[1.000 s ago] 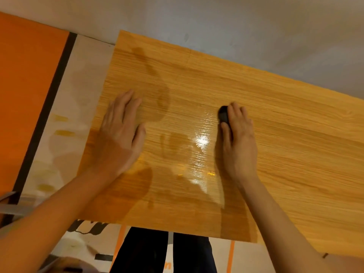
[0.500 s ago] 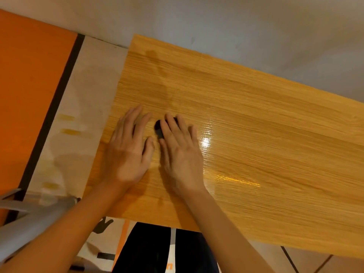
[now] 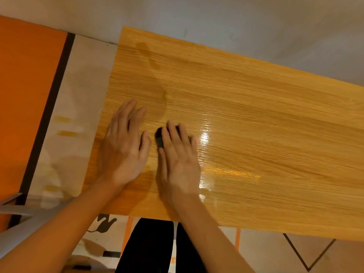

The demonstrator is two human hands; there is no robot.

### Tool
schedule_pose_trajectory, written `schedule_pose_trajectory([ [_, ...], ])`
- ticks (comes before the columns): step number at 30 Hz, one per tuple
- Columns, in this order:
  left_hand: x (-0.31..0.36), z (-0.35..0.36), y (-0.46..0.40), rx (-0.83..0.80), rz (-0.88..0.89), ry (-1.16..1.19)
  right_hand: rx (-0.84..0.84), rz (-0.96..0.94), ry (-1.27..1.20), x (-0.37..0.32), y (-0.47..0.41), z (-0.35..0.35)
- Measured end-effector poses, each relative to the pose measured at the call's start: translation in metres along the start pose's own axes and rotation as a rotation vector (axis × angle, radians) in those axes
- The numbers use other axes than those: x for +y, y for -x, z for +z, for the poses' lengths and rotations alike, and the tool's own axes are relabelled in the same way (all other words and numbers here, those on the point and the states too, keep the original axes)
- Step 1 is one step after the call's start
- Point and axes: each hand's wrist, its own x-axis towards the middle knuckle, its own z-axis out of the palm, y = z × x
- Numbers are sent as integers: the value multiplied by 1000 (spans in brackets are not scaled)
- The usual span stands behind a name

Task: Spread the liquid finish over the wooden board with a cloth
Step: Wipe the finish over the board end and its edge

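Note:
A long wooden board [image 3: 266, 125] lies across the view, its grain running sideways. A wet, glossy patch of finish [image 3: 220, 160] shines near the middle, and darker damp streaks run toward the far left corner. My left hand [image 3: 124, 148] lies flat on the board near its left end, fingers straight. Right beside it, my right hand [image 3: 179, 162] presses a small dark cloth [image 3: 159, 137] onto the wood with straight fingers. Most of the cloth is hidden under those fingers.
The board rests on a pale printed sheet [image 3: 74, 119] with yellowish stains. An orange panel [image 3: 27, 95] with a dark stripe lies to the left. A grey wall [image 3: 236, 22] runs behind the board. My dark-clad legs [image 3: 149, 247] stand at the near edge.
My right hand slid the cloth leftward across the board, from the glossy middle to just beside my left hand. The left hand stayed flat in place.

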Motion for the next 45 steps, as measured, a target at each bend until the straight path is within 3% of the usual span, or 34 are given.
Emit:
schedule_pose_trajectory([
  [3, -2, 2, 0, 7, 12, 5, -75, -83, 35, 46, 16, -35],
  [6, -1, 3, 1, 5, 7, 21, 34, 134, 88, 102, 45, -72],
  [9, -1, 3, -1, 7, -10, 18, 151, 326, 88, 98, 51, -66],
  [11, 0, 2, -1, 8, -30, 24, 127, 242, 105, 61, 43, -42],
  [14, 2, 1, -1, 14, -42, 19, -44, -5, 25, 6, 48, -5],
  [17, 3, 0, 0, 16, -38, -5, -96, -126, 23, 25, 51, -19],
  [21, 3, 0, 0, 31, -19, 11, -15, 133, 84, 99, 82, -77],
  [24, 2, 2, 1, 48, -12, 5, 98, 345, 68, 108, 94, -84],
  [26, 1, 1, 2, 41, -19, 1, 92, 287, 101, 76, 80, -59],
  [29, 1, -2, 3, 14, -35, 32, -37, 17, 127, 15, 63, -13],
  [32, 1, -11, 12, -42, -19, 46, -131, -106, 66, 19, 72, -16],
  [34, 3, -16, 30, -98, -36, 73, -142, -84, 82, 53, 85, -41],
  [38, 2, -18, 73, -135, -62, 98, -46, 197, 17, 119, 115, -97],
  [40, 0, -15, 82, -121, -55, 86, 21, 304, -2, 121, 123, -98],
  [42, 1, -12, 82, -89, -65, 83, 62, 286, 6, 96, 115, -81],
  [45, 5, -9, 78, -46, -57, 61, -15, 73, 12, 35, 95, -37],
])
